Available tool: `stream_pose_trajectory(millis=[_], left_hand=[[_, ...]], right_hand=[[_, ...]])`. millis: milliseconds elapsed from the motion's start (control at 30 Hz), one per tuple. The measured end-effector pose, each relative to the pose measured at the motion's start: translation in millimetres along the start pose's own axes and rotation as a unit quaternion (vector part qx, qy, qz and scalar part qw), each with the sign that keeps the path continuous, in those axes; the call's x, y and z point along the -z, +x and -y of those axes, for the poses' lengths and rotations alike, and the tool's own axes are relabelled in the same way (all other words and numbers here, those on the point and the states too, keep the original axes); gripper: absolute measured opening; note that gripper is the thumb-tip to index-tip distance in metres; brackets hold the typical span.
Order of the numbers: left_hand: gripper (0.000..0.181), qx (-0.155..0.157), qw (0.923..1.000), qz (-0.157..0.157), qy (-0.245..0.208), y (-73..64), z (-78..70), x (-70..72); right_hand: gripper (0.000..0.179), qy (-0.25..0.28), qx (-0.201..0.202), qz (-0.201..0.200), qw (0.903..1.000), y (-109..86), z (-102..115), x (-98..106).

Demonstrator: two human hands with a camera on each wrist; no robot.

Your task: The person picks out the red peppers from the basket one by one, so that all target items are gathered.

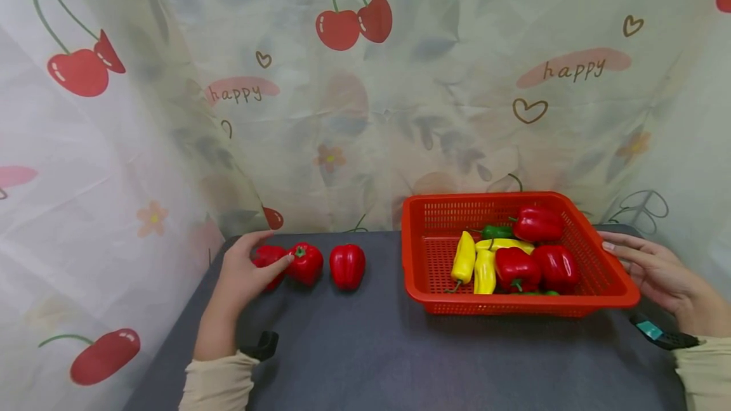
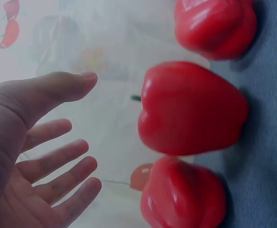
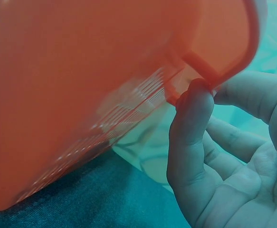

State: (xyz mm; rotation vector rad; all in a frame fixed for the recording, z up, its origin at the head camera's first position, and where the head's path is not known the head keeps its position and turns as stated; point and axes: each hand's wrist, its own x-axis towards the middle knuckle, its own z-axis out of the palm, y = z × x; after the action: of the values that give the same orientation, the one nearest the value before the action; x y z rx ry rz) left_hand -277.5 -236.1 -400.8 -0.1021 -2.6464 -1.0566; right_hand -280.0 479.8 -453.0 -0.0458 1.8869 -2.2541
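Reaching in from the near side, a person's left hand (image 1: 241,271) hovers at three red peppers by the tabletop's (image 1: 342,360) back edge, toward its left corner, in the head view. The leftmost pepper (image 1: 265,255) is partly hidden behind the hand, the middle pepper (image 1: 306,266) sits just beside it, and the right-hand pepper (image 1: 347,268) stands slightly apart. Near the back right corner, a red basket (image 1: 531,301) holds red peppers (image 1: 537,224), yellow peppers (image 1: 464,259) and a green pepper (image 1: 498,232), mostly gathered in its right half. The right hand (image 1: 657,274) is at the basket's right side. Behind the back edge hangs a cherry-print cloth (image 1: 388,119).

In the left wrist view, the left hand's thumb and fingers are spread, with a gap between them and the three peppers; the middle one's green stem points toward the hand.

In the right wrist view, the right hand pinches the basket's rim between thumb and forefinger, its other fingers loosely bent below. The basket's slotted wall slants across the view above the tabletop.
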Motion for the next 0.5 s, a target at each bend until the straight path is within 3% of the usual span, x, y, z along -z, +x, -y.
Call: stream_pose_trajectory(millis=[500], left_hand=[[0.057, -0.085, 0.9958, 0.013, -0.033, -2.0, -27.4, -23.7]], right_hand=[[0.036, -0.006, -0.004, 0.001, 1.0, 3.2, 1.6, -1.3]])
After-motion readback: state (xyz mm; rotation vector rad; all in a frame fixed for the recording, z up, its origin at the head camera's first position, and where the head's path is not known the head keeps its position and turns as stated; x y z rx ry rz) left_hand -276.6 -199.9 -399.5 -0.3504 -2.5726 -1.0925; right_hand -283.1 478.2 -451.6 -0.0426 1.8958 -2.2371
